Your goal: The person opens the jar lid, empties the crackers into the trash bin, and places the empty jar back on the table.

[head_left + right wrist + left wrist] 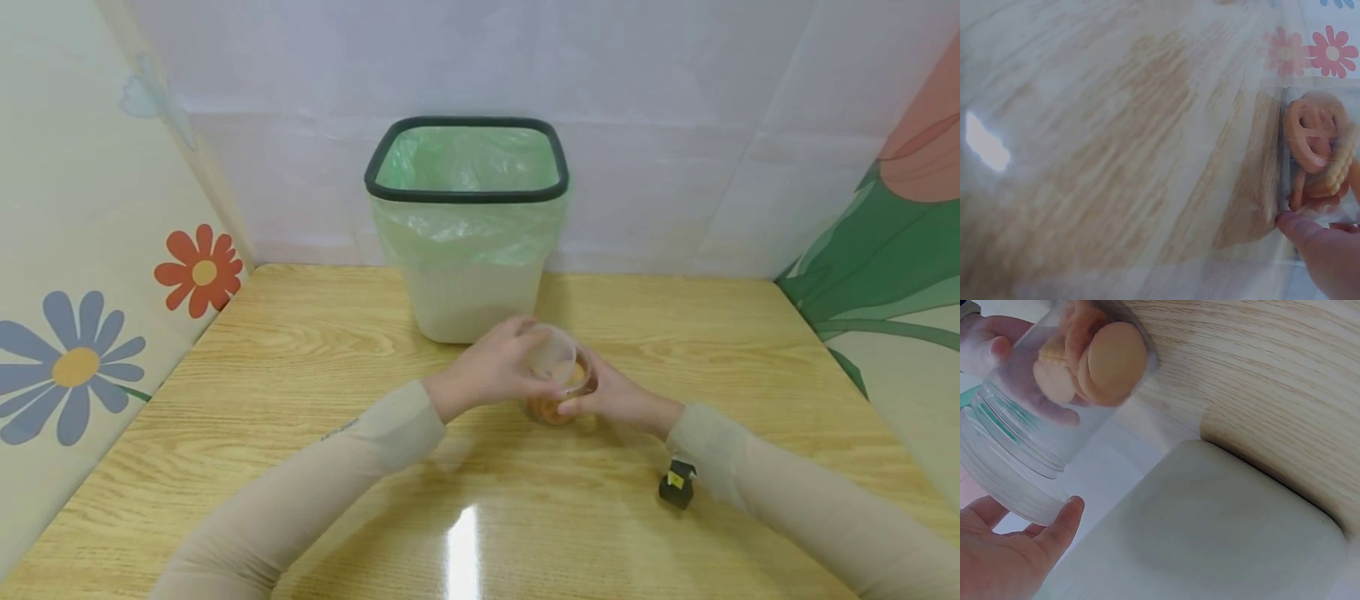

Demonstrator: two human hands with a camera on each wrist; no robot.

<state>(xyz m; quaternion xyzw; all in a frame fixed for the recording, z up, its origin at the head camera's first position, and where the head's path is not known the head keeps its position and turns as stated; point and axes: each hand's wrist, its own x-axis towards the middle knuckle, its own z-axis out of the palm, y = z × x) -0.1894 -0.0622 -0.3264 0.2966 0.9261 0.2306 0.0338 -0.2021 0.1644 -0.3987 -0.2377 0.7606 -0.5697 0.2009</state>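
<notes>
A clear plastic jar with a threaded neck holds several biscuits, round ones and a pretzel-shaped one. My right hand grips the jar around its side, low over the table in front of the bin. At the jar's mouth, my left hand pinches a translucent screw lid by its rim, thumb on one side and fingers on the other. The lid sits tilted against the neck's threads; whether it is fully off cannot be told. In the head view both hands partly hide the jar.
A pale bin with a black rim and a green bag liner stands at the back of the wooden table. By the right cuff is a small black block with a yellow mark. Flower-patterned walls flank the table.
</notes>
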